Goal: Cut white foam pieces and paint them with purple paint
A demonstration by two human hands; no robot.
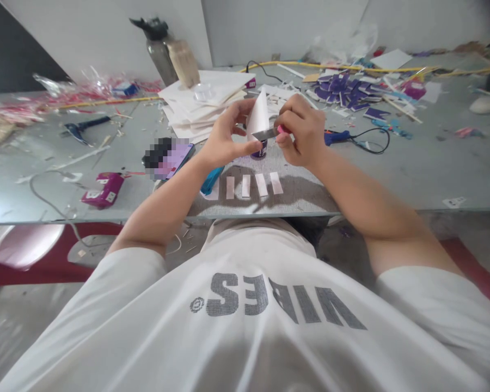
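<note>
My left hand grips a white sheet, its fingers behind and its thumb along the lower edge. The sheet stands tilted above the table. Between the closed fingers of my right hand is a craft knife with a pink handle. Its blade points left across the sheet's lower part, close to my left thumb; whether it touches the sheet I cannot tell. Below the sheet is a small dark purple container, partly hidden. Several small white strips lie in a row nearer to me, beside a bright blue object.
Stacked white sheets lie behind my left hand, near a dark bottle. A phone and a purple box are at left. Purple scraps and a blue-handled tool lie at right. The table edge runs before me.
</note>
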